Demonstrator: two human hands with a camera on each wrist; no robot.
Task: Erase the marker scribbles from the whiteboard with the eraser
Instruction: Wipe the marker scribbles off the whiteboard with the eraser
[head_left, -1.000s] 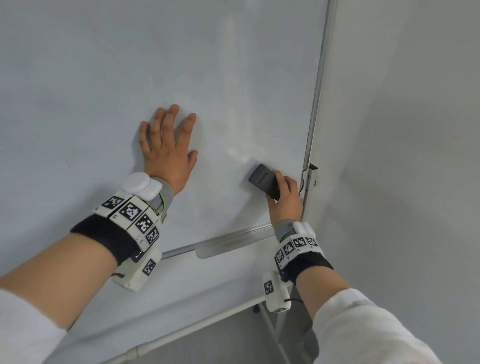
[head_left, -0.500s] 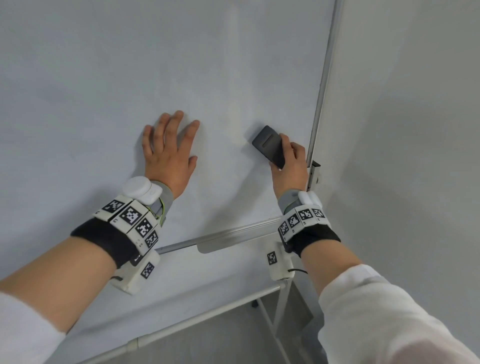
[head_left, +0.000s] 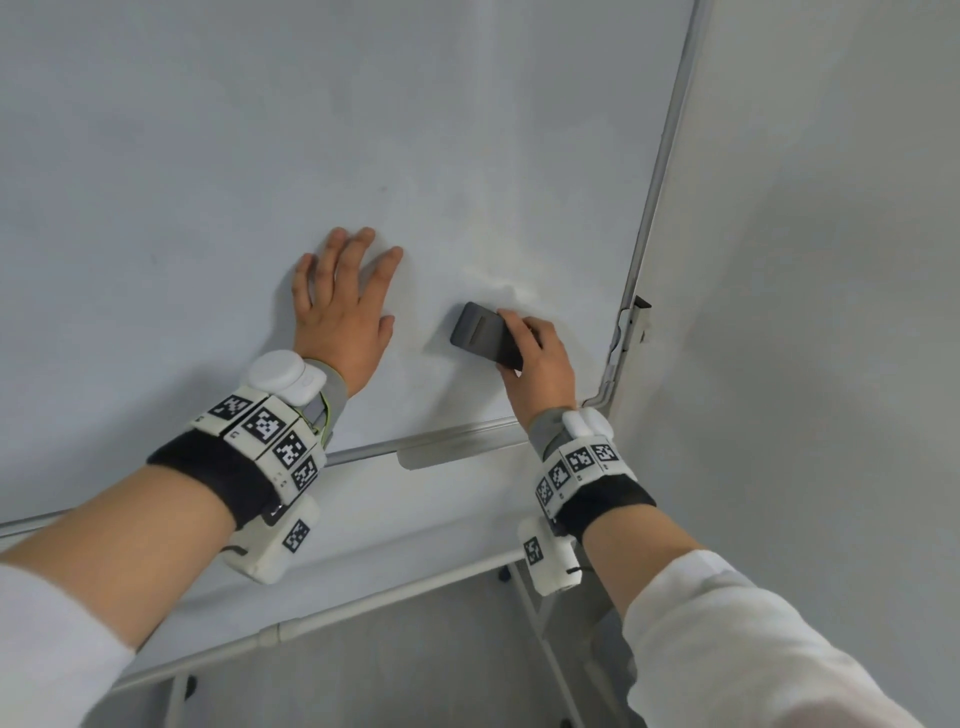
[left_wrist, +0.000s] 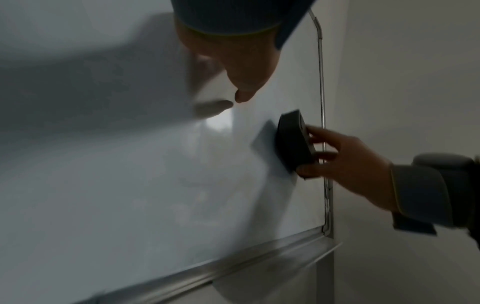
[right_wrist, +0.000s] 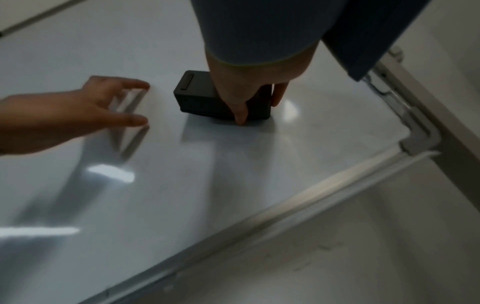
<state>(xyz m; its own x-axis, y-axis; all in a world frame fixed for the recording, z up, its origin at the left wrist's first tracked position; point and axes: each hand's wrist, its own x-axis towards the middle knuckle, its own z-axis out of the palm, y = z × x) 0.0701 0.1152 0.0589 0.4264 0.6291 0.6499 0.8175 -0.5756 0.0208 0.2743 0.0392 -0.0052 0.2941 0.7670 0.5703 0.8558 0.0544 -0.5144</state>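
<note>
The whiteboard (head_left: 260, 156) fills the head view, and I see no marker scribbles on it. A black block eraser (head_left: 480, 335) lies flat against the board near its lower right corner. My right hand (head_left: 535, 358) grips the eraser's right end, thumb on one side and fingers on the other; the same hand (right_wrist: 249, 90) and eraser (right_wrist: 202, 96) show in the right wrist view. My left hand (head_left: 343, 306) presses flat on the board with straight, spread fingers, just left of the eraser (left_wrist: 293, 142).
The board's metal frame (head_left: 654, 208) runs up the right side, with a marker tray (head_left: 457, 441) along the bottom edge. A grey wall (head_left: 831, 260) stands right of the board. Stand tubes (head_left: 363, 603) run below.
The right hand first carried the eraser up the board, then down and to the left, closer to the left hand. The left hand has stayed flat on the board.
</note>
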